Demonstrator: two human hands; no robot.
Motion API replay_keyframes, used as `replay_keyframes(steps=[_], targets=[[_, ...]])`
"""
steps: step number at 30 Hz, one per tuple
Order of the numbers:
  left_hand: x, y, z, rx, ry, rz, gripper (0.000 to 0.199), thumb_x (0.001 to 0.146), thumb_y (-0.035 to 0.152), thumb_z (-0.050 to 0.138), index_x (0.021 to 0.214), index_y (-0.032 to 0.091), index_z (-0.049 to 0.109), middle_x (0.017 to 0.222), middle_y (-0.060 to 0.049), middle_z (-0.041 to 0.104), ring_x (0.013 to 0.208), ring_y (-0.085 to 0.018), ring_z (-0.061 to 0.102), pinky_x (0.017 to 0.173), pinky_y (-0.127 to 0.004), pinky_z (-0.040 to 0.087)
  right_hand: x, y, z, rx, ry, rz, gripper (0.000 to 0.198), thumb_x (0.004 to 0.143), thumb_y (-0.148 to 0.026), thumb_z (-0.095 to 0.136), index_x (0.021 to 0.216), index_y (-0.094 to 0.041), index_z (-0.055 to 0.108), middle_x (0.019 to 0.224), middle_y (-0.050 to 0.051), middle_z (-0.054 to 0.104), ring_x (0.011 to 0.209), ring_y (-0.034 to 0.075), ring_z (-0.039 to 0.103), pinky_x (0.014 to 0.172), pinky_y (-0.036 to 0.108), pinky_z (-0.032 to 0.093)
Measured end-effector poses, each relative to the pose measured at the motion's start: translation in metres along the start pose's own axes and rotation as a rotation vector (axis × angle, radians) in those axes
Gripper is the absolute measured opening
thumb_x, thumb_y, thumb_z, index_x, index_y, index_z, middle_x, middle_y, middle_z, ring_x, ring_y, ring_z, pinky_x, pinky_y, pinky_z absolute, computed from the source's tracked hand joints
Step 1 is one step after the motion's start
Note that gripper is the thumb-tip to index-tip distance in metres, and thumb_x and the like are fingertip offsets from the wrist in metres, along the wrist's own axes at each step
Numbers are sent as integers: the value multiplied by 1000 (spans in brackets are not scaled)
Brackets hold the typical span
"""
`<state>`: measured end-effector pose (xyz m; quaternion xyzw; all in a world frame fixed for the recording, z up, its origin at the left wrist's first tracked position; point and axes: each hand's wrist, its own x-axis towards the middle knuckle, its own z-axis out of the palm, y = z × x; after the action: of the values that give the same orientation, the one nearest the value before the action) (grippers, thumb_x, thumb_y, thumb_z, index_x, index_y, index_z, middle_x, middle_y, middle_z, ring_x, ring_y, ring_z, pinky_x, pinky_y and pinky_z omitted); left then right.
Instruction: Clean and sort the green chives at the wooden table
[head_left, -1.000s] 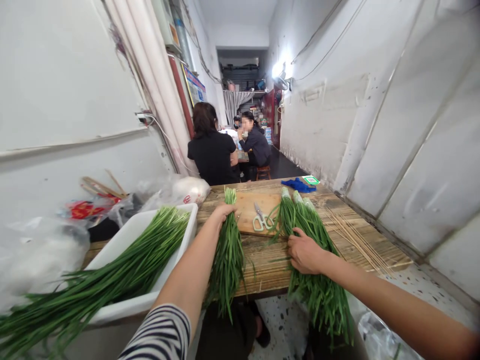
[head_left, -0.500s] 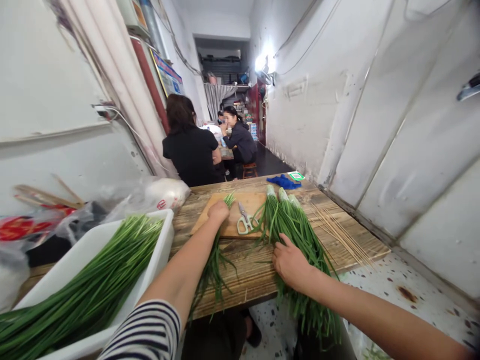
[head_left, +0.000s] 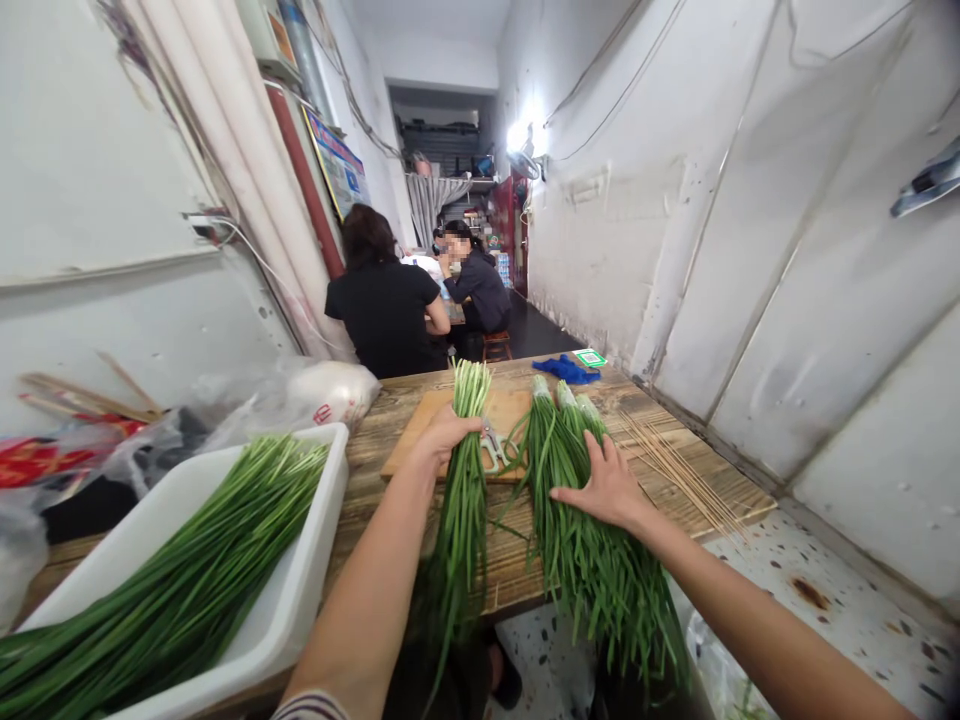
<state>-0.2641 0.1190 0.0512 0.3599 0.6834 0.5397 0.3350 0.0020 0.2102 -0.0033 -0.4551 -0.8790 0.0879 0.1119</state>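
My left hand [head_left: 448, 436] is closed around a bunch of garlic chives [head_left: 464, 500], its pale stem ends pointing up and away, its green leaves hanging over the table's near edge. Beside it, my right hand [head_left: 606, 482] lies with spread fingers on several bundled chives [head_left: 559, 480], whose white ends are wrapped in something clear. Scissors [head_left: 493, 452] with pale handles rest on a wooden cutting board [head_left: 420, 425], partly hidden behind the held bunch. At the left, more loose chives [head_left: 210, 540] fill a white plastic tub [head_left: 341, 440].
Thin bamboo skewers [head_left: 679, 470] lie on the wooden table [head_left: 517, 575] at the right. A blue cloth [head_left: 566, 369] and a green code card [head_left: 590, 358] sit at the far edge. Plastic bags [head_left: 330, 388] crowd the left. Two people [head_left: 390, 300] sit beyond the table.
My left hand has raised the chive bunch and brought it upright, a little to the right. My right hand has moved up along the bundles, its fingers now spread.
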Motion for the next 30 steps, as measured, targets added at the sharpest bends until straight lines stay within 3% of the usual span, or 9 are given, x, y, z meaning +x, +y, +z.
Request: replay_keyframes(steps=[3,7,11,13,16,18,23,26,30], targets=[[-12,-4,3,-388,-215,-98,14,62,15,64,75,11,59,64,-4,62,58,-15,60,56,-26,50,-5,-1,6,-17,-17,-2,109,63,-41,72,151,-20,10,154,22,8,137,40,21,97,51,36],[-15,-24,3,-592,-367,-171,15,63,9,64,78,9,61,64,-5,62,55,-12,59,58,-25,51,0,8,-8,-82,-78,-62,103,63,-29,72,150,-19,17,152,23,13,137,39,24,101,52,32],[-14,-46,2,-748,-383,-156,22,61,5,66,81,10,61,69,-3,63,58,-10,60,60,-23,51,11,-32,-22,4,68,-267,82,62,-34,74,137,-21,44,147,18,34,136,40,25,106,59,22],[-14,-53,1,-783,-361,-126,25,60,5,68,83,10,61,70,-3,64,60,-12,62,61,-23,52,21,-72,-23,290,48,-359,55,72,-41,67,121,-18,58,130,17,54,124,34,47,102,49,35],[-14,-61,-1,-781,-334,-103,24,60,7,69,83,11,61,68,-4,65,62,-15,65,65,-26,53,47,-129,-14,761,-73,-163,39,78,-45,61,103,-15,61,90,12,69,84,23,67,79,36,53],[-14,-64,-2,-793,-329,-103,22,61,7,69,82,11,61,67,-4,65,62,-16,65,66,-27,53,66,-152,-3,1018,-290,-45,36,78,-47,62,96,-16,58,59,1,63,51,15,62,54,29,54],[-12,-71,-3,-792,-321,-224,15,64,10,65,78,9,61,63,-7,66,57,-17,65,59,-28,53,90,-163,26,1260,-673,45,28,77,-41,66,74,-16,54,36,-8,44,25,4,33,24,14,28],[-13,-73,-1,-819,-340,-311,16,64,10,63,80,10,61,60,-6,65,53,-17,64,56,-29,53,83,-161,40,1281,-664,40,30,78,-43,65,71,-16,54,37,-7,47,25,4,31,23,14,27],[-15,-74,3,-797,-313,-336,12,66,8,64,76,10,59,55,-3,61,49,-13,59,55,-26,52,71,-154,38,1100,-542,-76,37,82,-52,55,76,-16,56,43,-4,51,34,10,46,37,22,46]])
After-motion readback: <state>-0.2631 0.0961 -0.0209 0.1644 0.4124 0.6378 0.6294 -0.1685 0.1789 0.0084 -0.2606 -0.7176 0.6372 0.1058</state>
